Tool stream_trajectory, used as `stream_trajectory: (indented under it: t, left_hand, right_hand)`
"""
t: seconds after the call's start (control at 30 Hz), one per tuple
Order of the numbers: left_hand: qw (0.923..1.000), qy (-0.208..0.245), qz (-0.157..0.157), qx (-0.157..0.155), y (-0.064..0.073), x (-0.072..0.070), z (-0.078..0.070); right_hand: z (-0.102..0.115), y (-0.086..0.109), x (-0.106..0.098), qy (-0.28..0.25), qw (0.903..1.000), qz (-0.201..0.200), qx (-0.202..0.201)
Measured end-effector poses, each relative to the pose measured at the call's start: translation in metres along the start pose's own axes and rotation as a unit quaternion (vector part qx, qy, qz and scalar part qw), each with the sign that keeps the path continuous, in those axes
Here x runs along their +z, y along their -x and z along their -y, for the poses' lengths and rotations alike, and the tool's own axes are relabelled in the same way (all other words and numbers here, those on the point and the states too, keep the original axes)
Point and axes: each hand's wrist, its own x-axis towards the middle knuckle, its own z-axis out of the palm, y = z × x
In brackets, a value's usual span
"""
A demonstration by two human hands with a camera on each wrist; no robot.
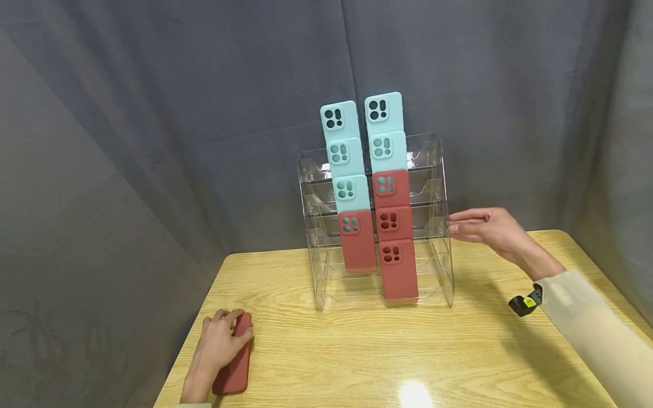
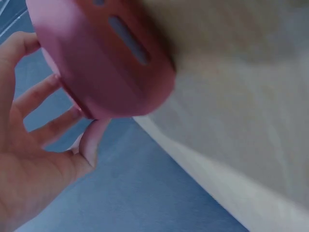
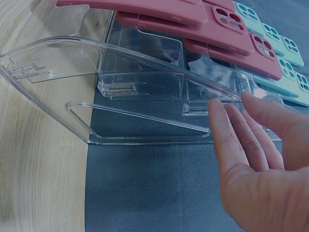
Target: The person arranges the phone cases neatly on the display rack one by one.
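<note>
On the table at the near left, my left hand (image 1: 216,343) grips a dark red phone case (image 1: 236,371), fingers and thumb at its edges. The left wrist view shows the end of that case (image 2: 101,63) with fingertips along its rim. A clear tiered display rack (image 1: 428,229) stands at the table's middle, bearing two columns of cases. Mint cases (image 1: 384,116) fill the upper tiers and red cases (image 1: 400,277) the lower ones. My right hand (image 1: 492,229), its fingers extended, is right at the rack's right side panel (image 3: 145,63) and holds nothing.
The wooden table (image 1: 331,357) runs back to dark grey curtains (image 1: 245,113), which also hang at both sides. A black wrist device (image 1: 524,304) hangs below the right sleeve. Light glares off the table's near edge.
</note>
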Motion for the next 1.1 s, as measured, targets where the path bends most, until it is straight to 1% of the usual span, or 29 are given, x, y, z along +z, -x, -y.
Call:
stream_trajectory:
  t: [0.07,0.13,0.3,0.47,0.57,0.73,0.83,0.93,1.0,1.1]
  left_hand:
    - [0.9997,0.005,-0.023,0.006,-0.002,-0.004,-0.007]
    - [0.9989,0.011,-0.046,0.003,-0.004,-0.008,-0.016]
    - [0.9934,0.035,-0.109,0.007,-0.007,-0.015,-0.043]
    - [0.9822,0.051,-0.174,0.048,-0.012,-0.021,-0.073]
    - [0.9728,0.055,-0.213,0.073,-0.017,-0.023,-0.092]
    - [0.9567,0.065,-0.266,0.097,-0.028,-0.025,-0.128]
    - [0.9440,0.068,-0.299,0.122,-0.034,-0.024,-0.148]
    - [0.9305,0.058,-0.330,0.149,-0.039,-0.023,-0.168]
    - [0.9227,0.049,-0.345,0.164,-0.043,-0.020,-0.179]
    - [0.9169,0.041,-0.356,0.175,-0.049,-0.016,-0.194]
  right_hand:
    - [0.001,0.000,0.001,0.008,1.0000,-0.001,0.000]
    - [0.000,-0.001,0.000,0.021,0.9998,-0.002,0.002]
    - [-0.003,-0.002,0.000,0.052,0.9986,-0.004,-0.001]
    - [-0.004,-0.004,-0.001,0.059,0.9983,-0.004,-0.006]
    - [-0.004,-0.005,-0.001,0.056,0.9984,-0.006,-0.008]
    - [-0.003,-0.005,-0.002,0.057,0.9983,-0.007,-0.007]
    - [-0.002,-0.004,-0.001,0.059,0.9982,-0.007,-0.002]
    - [-0.001,-0.003,0.000,0.062,0.9980,-0.006,-0.003]
    - [-0.001,-0.003,0.001,0.062,0.9980,-0.006,-0.006]
    - [-0.001,-0.002,0.001,0.054,0.9985,-0.005,-0.008]
